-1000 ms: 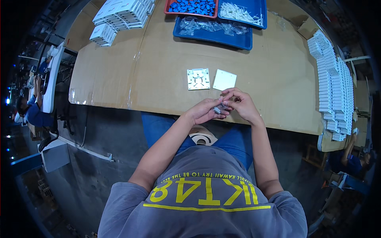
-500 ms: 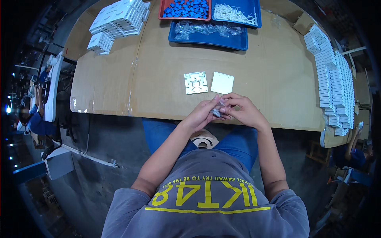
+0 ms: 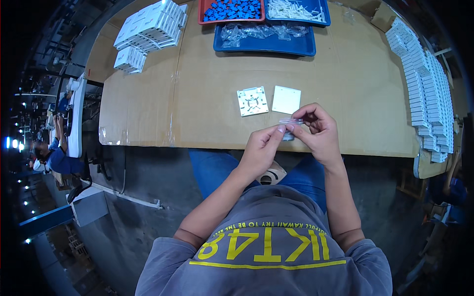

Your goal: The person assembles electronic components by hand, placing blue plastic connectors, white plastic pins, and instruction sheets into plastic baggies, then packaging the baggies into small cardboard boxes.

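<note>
Between my hands, close to the table's front edge, is a small clear plastic bag with a reddish line along its top strip. My left hand pinches it from the left, thumb and fingers together. From the other side my right hand grips it between thumb and fingertips. Something greyish shows low in the bag, too small to make out. Just beyond my hands lie a white square tray with moulded clips and slots and, to its right, a plain white square cover.
At the back stand a red bin of blue pieces, a blue bin of white sticks and a blue tray of clear bags. White boxes are stacked back left; white cases line the right. Co-workers sit at both sides.
My hands have come up and turned the bag so its top strip shows between my fingertips. The whole scene has shifted slightly rightward with my head.
</note>
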Demonstrator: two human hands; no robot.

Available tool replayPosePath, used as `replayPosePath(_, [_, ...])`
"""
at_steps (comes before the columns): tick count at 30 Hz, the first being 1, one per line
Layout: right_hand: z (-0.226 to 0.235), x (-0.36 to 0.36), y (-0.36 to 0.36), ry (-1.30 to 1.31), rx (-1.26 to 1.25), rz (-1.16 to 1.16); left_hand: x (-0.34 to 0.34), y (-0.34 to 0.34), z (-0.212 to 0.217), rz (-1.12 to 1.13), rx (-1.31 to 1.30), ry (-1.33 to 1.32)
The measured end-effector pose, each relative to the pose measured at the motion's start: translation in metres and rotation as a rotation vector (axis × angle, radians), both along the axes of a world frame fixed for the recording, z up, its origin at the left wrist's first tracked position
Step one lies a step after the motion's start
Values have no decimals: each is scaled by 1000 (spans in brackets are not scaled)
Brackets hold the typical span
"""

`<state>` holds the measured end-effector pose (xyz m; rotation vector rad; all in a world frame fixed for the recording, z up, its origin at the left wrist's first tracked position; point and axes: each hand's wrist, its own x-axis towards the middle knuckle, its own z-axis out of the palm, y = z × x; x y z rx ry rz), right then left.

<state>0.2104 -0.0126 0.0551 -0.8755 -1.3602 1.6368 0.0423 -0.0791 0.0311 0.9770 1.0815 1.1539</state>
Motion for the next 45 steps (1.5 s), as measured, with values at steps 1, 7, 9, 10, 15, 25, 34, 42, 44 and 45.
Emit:
replayPosePath(1, [-1,-3,-2,15,98,-67,1,1,1,50,81,67])
replayPosePath(7, [-3,-4,-4,72,27,-27,10,-1,7,316,132,-36])
replayPosePath(9, [-4,-2,-4,77,-2,-13,9,-1,9,320,132,-78])
replayPosePath(10, [-4,-2,-5,82,-32,4,8,-1,6,356,155,-90])
replayPosePath(15, [-9,-2,-3,111,-138,-47,3,1,5,439,176,-161])
replayPosePath(25, [-7,-6,-1,134,-155,-45,1,4,10,416,135,-153])
replayPosePath(34, [-6,-5,-5,153,-148,-46,1,0,6,398,145,-114])
replayPosePath(42, [-2,-3,-3,140,-73,-47,0,0,12,385,136,-112])
replayPosePath(44, [-1,-2,-5,147,-51,-32,-1,-1,17,380,133,-91])
replayPosePath(45, [-3,-2,-5,157,8,-20,-1,-1,18,380,135,-92])
